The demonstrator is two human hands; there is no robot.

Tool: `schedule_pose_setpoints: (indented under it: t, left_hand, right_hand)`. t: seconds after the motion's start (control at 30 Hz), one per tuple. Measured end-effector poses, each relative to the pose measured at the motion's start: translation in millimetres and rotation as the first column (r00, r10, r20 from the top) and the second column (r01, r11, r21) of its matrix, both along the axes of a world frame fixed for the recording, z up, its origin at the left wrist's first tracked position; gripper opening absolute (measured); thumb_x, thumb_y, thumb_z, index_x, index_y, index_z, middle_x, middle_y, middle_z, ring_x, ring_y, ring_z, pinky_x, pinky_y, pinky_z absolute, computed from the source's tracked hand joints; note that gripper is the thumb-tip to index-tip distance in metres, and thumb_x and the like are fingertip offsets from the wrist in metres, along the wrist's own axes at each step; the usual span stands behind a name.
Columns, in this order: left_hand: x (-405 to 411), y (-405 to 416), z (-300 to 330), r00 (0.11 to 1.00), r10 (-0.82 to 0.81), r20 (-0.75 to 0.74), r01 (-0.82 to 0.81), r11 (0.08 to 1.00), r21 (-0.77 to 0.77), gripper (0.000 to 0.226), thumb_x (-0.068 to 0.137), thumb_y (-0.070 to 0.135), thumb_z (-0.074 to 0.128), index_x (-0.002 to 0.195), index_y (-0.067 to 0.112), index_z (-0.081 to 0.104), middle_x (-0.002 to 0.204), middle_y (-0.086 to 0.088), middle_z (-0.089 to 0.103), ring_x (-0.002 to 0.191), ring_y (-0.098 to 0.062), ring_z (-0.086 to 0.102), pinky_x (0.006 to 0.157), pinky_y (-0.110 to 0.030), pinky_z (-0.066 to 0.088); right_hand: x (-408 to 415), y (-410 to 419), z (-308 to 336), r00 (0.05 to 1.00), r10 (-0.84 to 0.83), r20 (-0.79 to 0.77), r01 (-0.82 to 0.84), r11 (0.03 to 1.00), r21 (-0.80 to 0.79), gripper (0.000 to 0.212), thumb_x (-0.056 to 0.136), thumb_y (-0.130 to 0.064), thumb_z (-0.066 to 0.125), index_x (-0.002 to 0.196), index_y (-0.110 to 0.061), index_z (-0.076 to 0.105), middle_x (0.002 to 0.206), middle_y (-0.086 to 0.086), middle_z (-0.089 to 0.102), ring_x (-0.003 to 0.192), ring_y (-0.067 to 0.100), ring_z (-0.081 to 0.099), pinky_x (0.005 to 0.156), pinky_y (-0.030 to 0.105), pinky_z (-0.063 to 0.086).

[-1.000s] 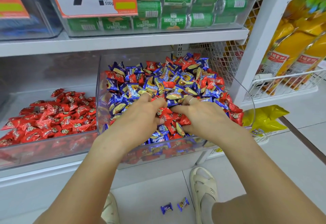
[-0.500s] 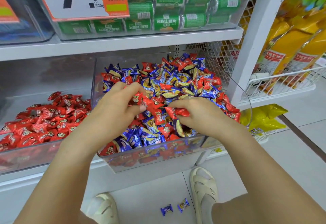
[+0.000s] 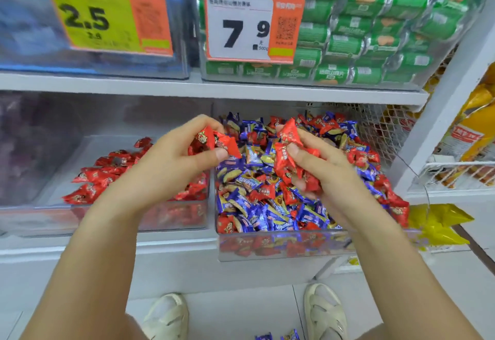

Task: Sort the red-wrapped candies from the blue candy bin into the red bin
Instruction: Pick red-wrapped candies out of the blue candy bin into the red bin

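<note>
A clear bin (image 3: 281,250) on the lower shelf holds a heap of blue-wrapped candies (image 3: 257,214) mixed with red ones. To its left, a second clear bin (image 3: 40,218) holds only red-wrapped candies (image 3: 93,179). My left hand (image 3: 171,163) is raised over the gap between the two bins, shut on a few red candies (image 3: 219,141). My right hand (image 3: 324,171) hovers above the mixed heap, clutching a bunch of red candies (image 3: 288,139).
An upper shelf (image 3: 214,89) carries bins of green packs (image 3: 375,32) with price cards (image 3: 241,26). White wire baskets with yellow bags (image 3: 471,136) stand at the right. Two blue candies (image 3: 278,335) lie on the floor by my sandals (image 3: 325,313).
Both hands have lifted out of the mixed heap with red candies in them, and the left hand has shifted toward the red bin. The camera has tilted up and to the left.
</note>
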State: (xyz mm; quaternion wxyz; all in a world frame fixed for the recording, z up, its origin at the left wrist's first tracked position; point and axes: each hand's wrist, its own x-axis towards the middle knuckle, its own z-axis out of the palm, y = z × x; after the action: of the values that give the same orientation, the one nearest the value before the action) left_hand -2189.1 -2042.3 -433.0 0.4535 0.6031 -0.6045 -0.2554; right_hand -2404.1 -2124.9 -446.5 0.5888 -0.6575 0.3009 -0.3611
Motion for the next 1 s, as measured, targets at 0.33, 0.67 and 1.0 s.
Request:
schedule_pose_setpoints:
  t: [0.33,0.67,1.0]
  left_hand:
    - [102,33,-22,0.946,0.238,-0.221,-0.216,0.969,0.121,0.009,0.091,0.013,0.060,0.099,0.010,0.057,0.075,-0.008,0.051,0.068,-0.018,0.045,0.060,-0.030,0.038]
    - [20,-2,-14,0.947,-0.107,-0.303,0.148,0.982,0.116,0.011,0.091,0.020,0.061,0.101,0.022,0.056,0.060,0.008,0.051,0.053,-0.014,0.038,0.050,-0.021,0.034]
    - [0,-16,-11,0.968,-0.048,-0.247,0.064,0.996,0.057,0.013,0.091,0.018,0.060,0.103,0.020,0.055,0.055,0.006,0.046,0.052,-0.016,0.033,0.043,-0.017,0.027]
  right_hand:
    - [139,10,15,0.908,-0.044,-0.417,-0.192,0.842,-0.505,0.027,0.088,-0.030,0.063,0.115,-0.031,0.064,0.096,-0.005,0.070,0.087,0.013,0.063,0.085,0.034,0.048]
    - [43,-4,-12,0.851,-0.391,-0.351,0.228,0.877,-0.424,0.033,0.089,-0.032,0.062,0.122,-0.030,0.060,0.056,-0.015,0.052,0.058,0.009,0.053,0.060,0.030,0.045]
    - [11,1,-12,0.871,-0.360,-0.335,0.237,0.904,-0.356,0.030,0.089,-0.033,0.061,0.118,-0.039,0.057,0.062,-0.009,0.049,0.059,0.014,0.049,0.056,0.031,0.043]
